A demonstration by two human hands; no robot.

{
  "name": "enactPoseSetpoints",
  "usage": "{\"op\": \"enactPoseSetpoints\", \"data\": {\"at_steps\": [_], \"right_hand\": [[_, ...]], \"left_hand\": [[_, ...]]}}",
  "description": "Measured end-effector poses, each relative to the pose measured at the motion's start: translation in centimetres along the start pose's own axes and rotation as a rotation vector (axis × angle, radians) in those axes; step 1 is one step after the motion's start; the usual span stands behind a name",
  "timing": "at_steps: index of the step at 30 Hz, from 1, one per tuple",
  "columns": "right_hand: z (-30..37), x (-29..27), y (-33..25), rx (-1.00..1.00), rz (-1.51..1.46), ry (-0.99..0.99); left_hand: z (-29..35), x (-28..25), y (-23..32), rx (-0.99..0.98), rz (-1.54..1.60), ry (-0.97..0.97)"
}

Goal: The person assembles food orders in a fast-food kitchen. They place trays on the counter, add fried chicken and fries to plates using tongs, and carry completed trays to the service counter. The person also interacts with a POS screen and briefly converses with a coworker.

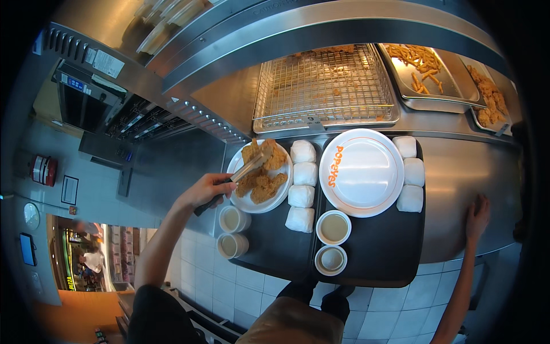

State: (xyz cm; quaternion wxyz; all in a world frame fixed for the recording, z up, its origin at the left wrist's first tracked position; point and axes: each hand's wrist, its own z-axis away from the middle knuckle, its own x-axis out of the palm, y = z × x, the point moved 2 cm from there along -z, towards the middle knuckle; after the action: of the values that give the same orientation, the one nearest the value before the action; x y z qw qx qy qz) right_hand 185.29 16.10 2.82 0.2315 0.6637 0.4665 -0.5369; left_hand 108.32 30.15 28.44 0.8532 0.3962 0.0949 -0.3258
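Note:
My left hand point(207, 189) is closed round the dark handle of metal tongs point(250, 166). The tongs' tips are at the fried chicken point(263, 187), several pieces on a white plate point(283, 198) at the left. Between that plate and a bare white plate point(369, 172) with orange print stands a column of white wrapped bundles point(302, 174). More wrapped bundles point(410, 198) line the second plate's right side. Far to the right, my right hand point(478, 218) rests on the steel counter, fingers stretched out and holding nothing.
Two dark trays point(378, 252) jut over the counter's near edge. They carry small cups point(333, 227) of pale contents. Behind are a wire rack point(326, 86) with crumbs, a pan of fries point(421, 74) and a tray of fried pieces point(488, 103). A steel shelf point(344, 23) overhangs them.

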Motion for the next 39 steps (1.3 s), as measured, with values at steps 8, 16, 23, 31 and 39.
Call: {"op": "enactPoseSetpoints", "data": {"at_steps": [8, 16, 23, 31, 39], "right_hand": [[0.3, -1.6, -2.5, 0.029, 0.023, 0.063], [0.7, -2.4, -3.6, 0.075, -0.067, 0.092], [0.5, -3.0, -4.2, 0.111, -0.076, 0.079], [0.4, -2.4, -3.4, 0.046, -0.087, 0.095], [-0.6, -0.3, -0.3, -0.041, -0.134, 0.035]], "left_hand": [[9.9, -1.9, 2.5, 0.044, -0.612, 0.246], [-12.6, 5.1, 19.6, 0.614, -1.306, 0.719], [-35.3, 9.5, 33.1, 0.683, -1.602, 0.881], [-28.8, 3.8, 30.3, 0.594, -0.536, 0.292], [-8.9, -3.4, 12.8, 0.557, -0.205, 0.124]]}}
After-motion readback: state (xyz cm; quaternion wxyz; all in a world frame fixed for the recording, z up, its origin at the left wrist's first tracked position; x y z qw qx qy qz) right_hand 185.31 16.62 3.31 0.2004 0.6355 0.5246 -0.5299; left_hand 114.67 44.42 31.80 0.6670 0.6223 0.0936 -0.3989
